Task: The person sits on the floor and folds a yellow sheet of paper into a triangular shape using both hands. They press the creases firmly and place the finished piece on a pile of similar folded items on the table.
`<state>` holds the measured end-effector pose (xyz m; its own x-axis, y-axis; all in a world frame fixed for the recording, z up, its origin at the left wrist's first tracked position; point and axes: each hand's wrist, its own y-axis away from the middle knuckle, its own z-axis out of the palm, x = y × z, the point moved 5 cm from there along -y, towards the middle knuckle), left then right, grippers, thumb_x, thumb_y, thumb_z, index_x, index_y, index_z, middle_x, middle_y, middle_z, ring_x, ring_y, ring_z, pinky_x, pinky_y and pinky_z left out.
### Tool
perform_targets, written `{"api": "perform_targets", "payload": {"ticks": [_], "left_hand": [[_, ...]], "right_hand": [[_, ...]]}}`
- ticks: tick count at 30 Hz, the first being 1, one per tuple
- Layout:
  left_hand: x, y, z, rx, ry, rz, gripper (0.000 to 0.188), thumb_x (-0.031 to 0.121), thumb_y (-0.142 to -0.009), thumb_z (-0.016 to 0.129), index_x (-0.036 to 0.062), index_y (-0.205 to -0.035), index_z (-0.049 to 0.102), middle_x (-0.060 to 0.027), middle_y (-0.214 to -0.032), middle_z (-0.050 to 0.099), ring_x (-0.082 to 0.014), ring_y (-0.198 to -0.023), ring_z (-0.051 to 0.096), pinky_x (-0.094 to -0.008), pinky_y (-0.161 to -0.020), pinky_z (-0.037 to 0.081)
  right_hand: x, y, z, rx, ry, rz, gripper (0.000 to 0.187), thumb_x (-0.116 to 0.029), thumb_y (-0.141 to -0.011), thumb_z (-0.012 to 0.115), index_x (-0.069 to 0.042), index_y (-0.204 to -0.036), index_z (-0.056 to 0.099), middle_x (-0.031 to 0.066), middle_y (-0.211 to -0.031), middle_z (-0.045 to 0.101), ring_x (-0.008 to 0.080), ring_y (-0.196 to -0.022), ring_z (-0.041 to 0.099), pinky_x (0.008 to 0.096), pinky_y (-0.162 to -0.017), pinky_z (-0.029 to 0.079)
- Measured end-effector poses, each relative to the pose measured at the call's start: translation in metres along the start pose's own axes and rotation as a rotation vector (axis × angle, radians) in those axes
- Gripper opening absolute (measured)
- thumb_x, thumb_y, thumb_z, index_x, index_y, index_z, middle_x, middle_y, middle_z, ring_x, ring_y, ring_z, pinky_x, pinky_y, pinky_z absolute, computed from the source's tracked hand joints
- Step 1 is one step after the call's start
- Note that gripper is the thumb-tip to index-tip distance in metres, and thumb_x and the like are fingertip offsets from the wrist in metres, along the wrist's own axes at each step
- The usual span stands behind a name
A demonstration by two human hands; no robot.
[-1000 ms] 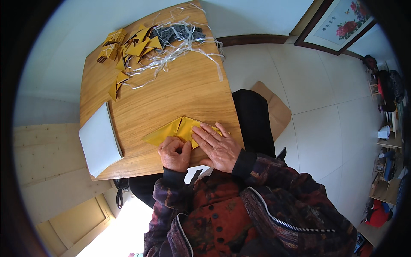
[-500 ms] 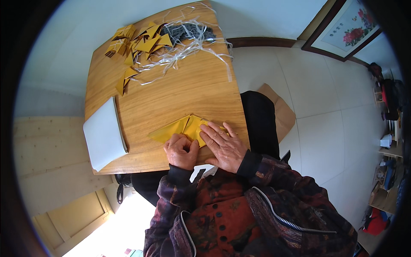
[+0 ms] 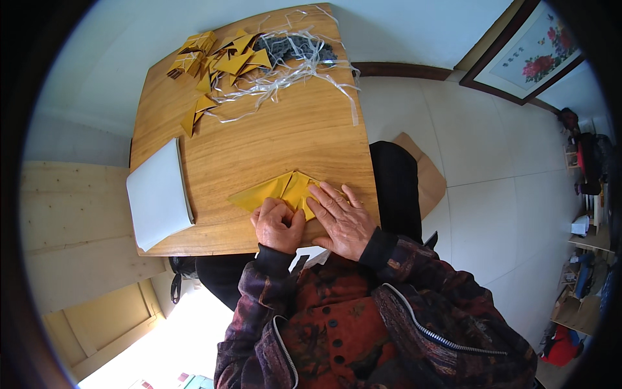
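Note:
On the wooden table (image 3: 278,136), close to its near edge, lies a folded sheet of yellow paper (image 3: 269,189) with a peak at its far side. My left hand (image 3: 278,224) is curled, its knuckles resting on the paper's near edge; what its fingers pinch, if anything, is hidden. My right hand (image 3: 343,222) lies flat over the right part of the paper, fingers stretched out and slightly spread. The part of the paper beneath my right palm is covered.
A stack of white sheets (image 3: 160,194) lies at the table's left. Folded yellow paper pieces (image 3: 236,59), tied yellow bundles (image 3: 188,61), tangled clear plastic strips (image 3: 278,87) and a grey heap (image 3: 291,48) occupy the far end. Brown cardboard (image 3: 427,178) is on the floor at right.
The view has shifted slightly, so the table sits a little differently in it. Both hands stay on the yellow paper in nearly the same pose.

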<state>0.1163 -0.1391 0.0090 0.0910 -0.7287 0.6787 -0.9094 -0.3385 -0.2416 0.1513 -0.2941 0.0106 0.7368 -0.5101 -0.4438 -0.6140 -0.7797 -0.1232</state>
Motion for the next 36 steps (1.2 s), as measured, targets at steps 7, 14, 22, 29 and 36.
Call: {"api": "perform_targets", "payload": {"ticks": [7, 14, 22, 29, 36], "left_hand": [[-0.001, 0.0, 0.0, -0.004, 0.013, -0.004, 0.025, 0.01, -0.068, 0.076, 0.0104, -0.058, 0.053, -0.0018, -0.073, 0.058, -0.0223, -0.074, 0.057, -0.0356, -0.08, 0.037], [0.003, 0.0, -0.001, 0.026, -0.016, 0.026, 0.023, 0.01, -0.068, 0.076, 0.0097, -0.061, 0.054, -0.0021, -0.073, 0.058, -0.0233, -0.074, 0.057, -0.0364, -0.079, 0.038], [-0.002, 0.007, -0.007, 0.043, 0.028, 0.082, 0.014, 0.0, -0.073, 0.072, 0.0058, -0.081, 0.061, -0.01, -0.089, 0.057, -0.0265, -0.078, 0.055, -0.0387, -0.078, 0.046], [0.005, 0.024, -0.014, -0.182, -0.225, 0.5, 0.04, 0.011, -0.077, 0.071, 0.016, -0.116, 0.069, -0.0016, -0.124, 0.061, -0.0257, -0.118, 0.053, -0.0461, -0.107, 0.034], [0.003, 0.033, -0.004, -0.382, -0.355, 0.538, 0.064, 0.035, -0.082, 0.067, 0.0193, -0.142, 0.049, 0.0024, -0.149, 0.044, -0.0252, -0.142, 0.032, -0.0552, -0.117, 0.012]], "right_hand": [[0.0, 0.0, 0.001, 0.003, 0.046, -0.011, 0.082, -0.049, -0.078, 0.071, -0.003, -0.141, 0.044, 0.0129, -0.155, 0.032, 0.0278, -0.146, 0.024, 0.0495, -0.118, 0.017], [0.001, 0.0, 0.004, 0.008, 0.065, -0.013, 0.083, -0.049, -0.078, 0.071, -0.003, -0.141, 0.044, 0.014, -0.155, 0.031, 0.0283, -0.146, 0.023, 0.0495, -0.118, 0.017], [0.001, 0.0, 0.005, 0.01, 0.062, -0.012, 0.083, -0.051, -0.078, 0.07, -0.003, -0.141, 0.044, 0.0133, -0.155, 0.032, 0.0281, -0.146, 0.023, 0.0495, -0.118, 0.016], [0.002, 0.001, 0.006, 0.011, 0.054, 0.003, 0.085, -0.051, -0.077, 0.07, -0.003, -0.141, 0.044, 0.0124, -0.156, 0.03, 0.0285, -0.146, 0.023, 0.0497, -0.118, 0.017], [0.003, 0.001, 0.007, 0.029, 0.117, -0.021, 0.086, -0.06, -0.079, 0.065, -0.002, -0.14, 0.045, 0.0131, -0.155, 0.032, 0.0277, -0.146, 0.023, 0.0492, -0.118, 0.015]]}}
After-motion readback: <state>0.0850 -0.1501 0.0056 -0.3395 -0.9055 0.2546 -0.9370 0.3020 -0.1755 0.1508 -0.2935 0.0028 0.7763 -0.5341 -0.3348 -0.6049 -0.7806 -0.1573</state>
